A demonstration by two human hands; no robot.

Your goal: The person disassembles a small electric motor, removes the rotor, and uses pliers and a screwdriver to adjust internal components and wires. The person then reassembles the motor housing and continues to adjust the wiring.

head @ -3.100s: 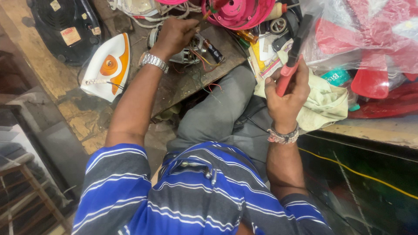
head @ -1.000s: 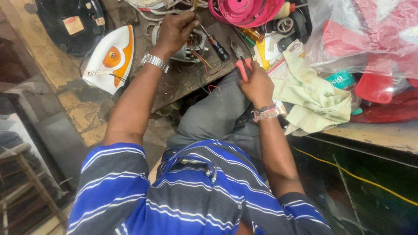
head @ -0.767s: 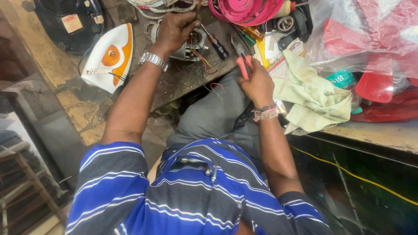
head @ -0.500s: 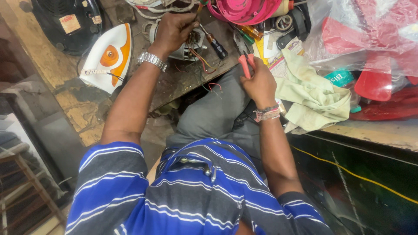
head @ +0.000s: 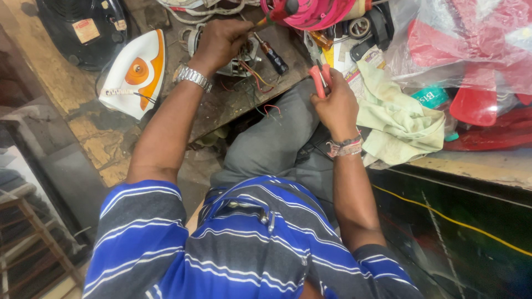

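Observation:
My left hand [head: 220,40] grips a small metal motor [head: 244,55] with loose coloured wires [head: 256,83] on the worn wooden bench [head: 221,108]. A metal watch sits on that wrist. My right hand [head: 335,105] is closed on red-handled pliers [head: 320,78]. Their jaws point up toward the motor, just right of the wires. A black-handled screwdriver [head: 274,55] lies on the bench between my two hands.
A white and orange clothes iron [head: 133,75] lies left of my left arm, with a black appliance [head: 77,25] behind it. A pale green cloth [head: 399,119], a pink coil [head: 318,11] and a plastic bag of red parts [head: 471,50] crowd the right side.
My right hand has carried the pliers left from above the green cloth to beside the motor's wires. My left hand has stayed on the motor.

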